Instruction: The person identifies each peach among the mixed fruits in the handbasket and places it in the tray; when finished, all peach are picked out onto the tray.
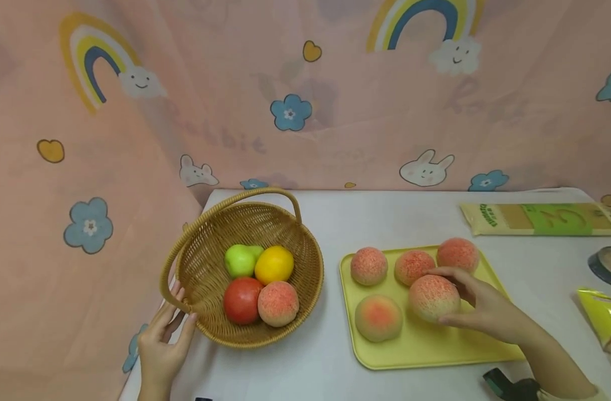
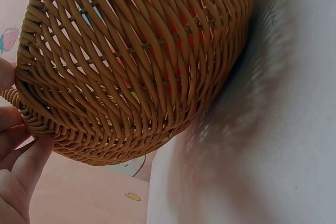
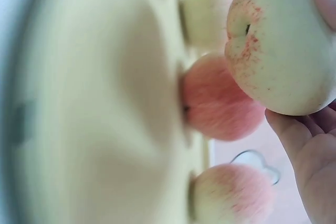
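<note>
White table (image 1: 410, 217), pink curtain: right hand (image 1: 478, 309) grips peach (image 1: 434, 297) over tray (image 1: 435, 351).
Peach round, light, likely bruisable; fingers wrap its sides. Left hand (image 1: 162, 340) holds stiff basket (image 1: 210, 317) rim.

In front of me a pale white bench (image 1: 385, 223) meets a pink fabric backdrop (image 1: 335, 111) printed with rainbows, blue flowers, yellow hearts and white rabbits, which also drapes along my left. Light is soft and even.
</note>
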A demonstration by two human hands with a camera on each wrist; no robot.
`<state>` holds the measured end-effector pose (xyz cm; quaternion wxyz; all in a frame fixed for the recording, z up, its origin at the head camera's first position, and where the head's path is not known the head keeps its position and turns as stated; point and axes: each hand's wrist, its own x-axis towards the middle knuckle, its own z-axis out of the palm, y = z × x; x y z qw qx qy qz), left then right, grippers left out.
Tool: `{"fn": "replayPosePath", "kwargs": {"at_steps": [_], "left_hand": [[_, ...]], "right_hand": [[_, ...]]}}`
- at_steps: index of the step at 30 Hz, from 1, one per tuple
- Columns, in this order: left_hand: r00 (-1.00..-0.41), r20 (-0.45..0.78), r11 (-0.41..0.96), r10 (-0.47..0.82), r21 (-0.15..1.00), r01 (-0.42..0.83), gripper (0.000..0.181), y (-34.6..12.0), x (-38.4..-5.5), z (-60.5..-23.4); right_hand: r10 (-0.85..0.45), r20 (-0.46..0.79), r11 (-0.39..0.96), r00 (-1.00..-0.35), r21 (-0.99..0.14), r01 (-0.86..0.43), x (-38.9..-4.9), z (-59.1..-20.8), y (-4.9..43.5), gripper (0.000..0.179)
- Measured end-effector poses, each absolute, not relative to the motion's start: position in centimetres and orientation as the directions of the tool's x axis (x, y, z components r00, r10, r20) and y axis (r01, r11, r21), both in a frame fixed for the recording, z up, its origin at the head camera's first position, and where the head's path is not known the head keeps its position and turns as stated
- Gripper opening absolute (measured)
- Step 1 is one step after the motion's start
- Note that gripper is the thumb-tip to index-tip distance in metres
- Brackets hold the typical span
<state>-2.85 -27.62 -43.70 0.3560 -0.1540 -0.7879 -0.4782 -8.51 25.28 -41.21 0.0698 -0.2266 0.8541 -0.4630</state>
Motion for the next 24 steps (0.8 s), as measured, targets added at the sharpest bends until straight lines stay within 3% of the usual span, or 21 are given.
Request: {"fn": "replayPosePath", "kwargs": {"at_steps": [14,24], "left_hand": [[-0.704,0.702,0.492,-0.104,0.652,0.577,0.054,-27.7,-2.8,-43.6],[-0.703,0.703,0.494,-0.109,0.652,0.575,0.053,-27.6,-2.9,-43.7]], "right_hand": [[-0.434,-0.077,0.522,-0.897,-0.834,-0.181,-8.0,-43.9,25.6,0.071],[-0.501,-0.152,0.507,-0.852,-0.85,-0.147,-7.7,-44.1,25.8,0.074]]}}
